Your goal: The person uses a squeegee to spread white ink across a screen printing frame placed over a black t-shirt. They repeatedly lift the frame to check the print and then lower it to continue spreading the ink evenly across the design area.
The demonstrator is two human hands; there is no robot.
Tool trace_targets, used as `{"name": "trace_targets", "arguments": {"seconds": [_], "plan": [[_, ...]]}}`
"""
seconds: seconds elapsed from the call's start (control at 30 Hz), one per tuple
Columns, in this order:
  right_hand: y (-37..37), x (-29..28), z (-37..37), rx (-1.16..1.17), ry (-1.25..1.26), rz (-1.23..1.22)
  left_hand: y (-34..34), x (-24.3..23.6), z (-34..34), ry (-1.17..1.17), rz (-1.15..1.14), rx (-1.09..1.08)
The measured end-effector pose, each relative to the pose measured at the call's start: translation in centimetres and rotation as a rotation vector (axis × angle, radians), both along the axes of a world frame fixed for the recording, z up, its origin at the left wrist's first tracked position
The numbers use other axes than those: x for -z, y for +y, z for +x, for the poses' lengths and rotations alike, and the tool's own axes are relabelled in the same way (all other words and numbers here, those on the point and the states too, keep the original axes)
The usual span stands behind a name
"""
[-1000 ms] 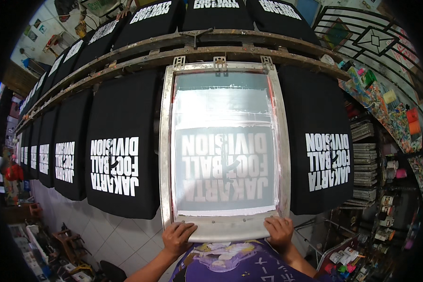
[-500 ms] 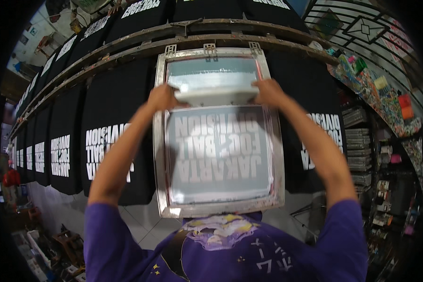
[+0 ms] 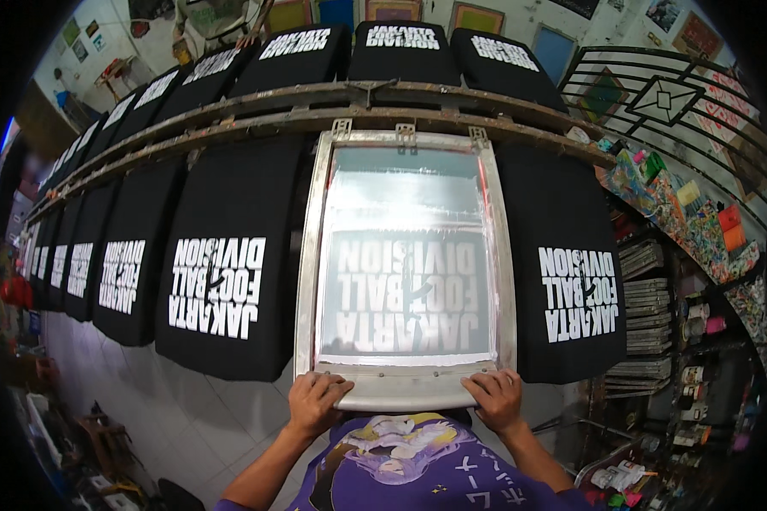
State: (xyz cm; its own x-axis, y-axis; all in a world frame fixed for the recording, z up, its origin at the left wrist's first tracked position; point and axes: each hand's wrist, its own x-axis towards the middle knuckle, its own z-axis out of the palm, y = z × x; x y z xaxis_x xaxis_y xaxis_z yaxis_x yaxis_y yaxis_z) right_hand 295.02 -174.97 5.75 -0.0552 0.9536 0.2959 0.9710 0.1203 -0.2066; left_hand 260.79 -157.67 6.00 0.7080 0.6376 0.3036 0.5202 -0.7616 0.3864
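Your left hand [image 3: 315, 400] and right hand [image 3: 494, 399] both grip the near edge of the silver metal-framed printing screen [image 3: 405, 396], which lies flat over a black shirt between two black shirts with white block lettering [image 3: 217, 285], below the long rusty metal rail [image 3: 315, 106]

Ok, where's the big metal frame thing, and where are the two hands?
Silver metal-framed printing screen [image 3: 405, 255]: head view, middle of the mesh.
Left hand [image 3: 315, 400]: head view, back of the hand on the frame's lower edge.
Right hand [image 3: 494, 399]: head view, back of the hand.
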Motion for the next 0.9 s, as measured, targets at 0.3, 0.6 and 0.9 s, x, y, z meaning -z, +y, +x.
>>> {"name": "trace_targets", "arguments": {"seconds": [0.3, 0.6, 0.9], "plan": [[-1.6, 0.6, -0.4, -0.057, 0.229, -0.118, -1.8, 1.3, -1.0, -0.172, -0.204, 0.039], [-2.1, 4.3, 4.3, 0.876, 0.545, -0.271, -1.0, 4.4, -5.3, -0.227, -0.723, -0.932], [0.8, -2.8, 5.7, 0.855, 0.834, -0.402, 2.5, -1.8, -3.8, -0.443, -0.897, -0.859]]}}
